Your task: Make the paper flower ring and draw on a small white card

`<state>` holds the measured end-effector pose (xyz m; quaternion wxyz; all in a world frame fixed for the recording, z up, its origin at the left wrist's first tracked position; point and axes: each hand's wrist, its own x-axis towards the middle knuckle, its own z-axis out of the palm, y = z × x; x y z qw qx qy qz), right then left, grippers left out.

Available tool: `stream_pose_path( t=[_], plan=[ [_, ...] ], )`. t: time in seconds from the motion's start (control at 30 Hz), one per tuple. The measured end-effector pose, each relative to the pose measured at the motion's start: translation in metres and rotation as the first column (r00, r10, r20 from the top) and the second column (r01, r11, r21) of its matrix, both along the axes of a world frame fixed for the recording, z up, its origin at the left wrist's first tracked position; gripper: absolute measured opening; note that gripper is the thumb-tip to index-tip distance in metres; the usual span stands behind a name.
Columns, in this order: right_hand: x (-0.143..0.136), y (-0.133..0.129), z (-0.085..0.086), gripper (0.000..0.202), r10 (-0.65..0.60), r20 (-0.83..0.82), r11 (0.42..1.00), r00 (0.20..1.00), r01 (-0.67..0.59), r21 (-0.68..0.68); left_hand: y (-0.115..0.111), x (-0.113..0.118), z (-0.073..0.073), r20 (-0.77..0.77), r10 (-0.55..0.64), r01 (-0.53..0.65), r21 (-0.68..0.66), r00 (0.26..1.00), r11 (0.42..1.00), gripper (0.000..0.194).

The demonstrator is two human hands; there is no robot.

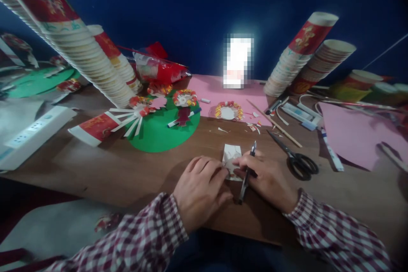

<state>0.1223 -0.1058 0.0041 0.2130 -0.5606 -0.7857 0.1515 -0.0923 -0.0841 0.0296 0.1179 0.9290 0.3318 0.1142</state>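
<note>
A small white piece of paper point(232, 151) with faint marks on it lies on the table between my hands. My left hand point(202, 185) rests at its left edge, fingers curled and fingertips holding it against the table. My right hand point(267, 176) is closed around a dark pen point(245, 185), whose silver tip points up and away from the paper. The index finger of that hand touches the paper's right side. Just right of it, black-handled scissors point(301, 163) lie with their blades pointing away.
Tall stacks of paper cups point(92, 66) lean at left, with more cup stacks point(290, 66) at right. A green disc point(156, 138) carries cup-paper crafts. Pink sheets point(204, 89), a wooden stick point(283, 129), a white marker point(331, 151), a power strip point(35, 136) and a bright, blurred-out screen point(238, 61) surround the work.
</note>
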Motion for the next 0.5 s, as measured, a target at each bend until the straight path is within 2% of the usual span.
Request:
stream_pose_path(
  t=[0.13, 0.3, 0.5],
  plan=[
    [0.000, 0.000, 0.000, 0.014, -0.016, 0.000, 1.000, 1.000, 0.016, 0.023, -0.004, 0.006, -0.007, 0.026, 0.045, -0.045, 0.004, 0.999, 0.999, 0.040],
    [-0.001, 0.000, -0.002, 0.007, -0.015, -0.020, 0.997, 1.000, 0.017, 0.081, -0.001, 0.007, -0.014, 0.024, 0.042, -0.042, -0.009, 0.999, 0.999, 0.038],
    [-0.001, 0.000, -0.002, 0.006, -0.022, -0.022, 0.997, 1.000, 0.023, 0.080, 0.003, 0.006, -0.009, 0.021, 0.016, -0.015, -0.038, 1.000, 0.999, 0.040]
  ],
)
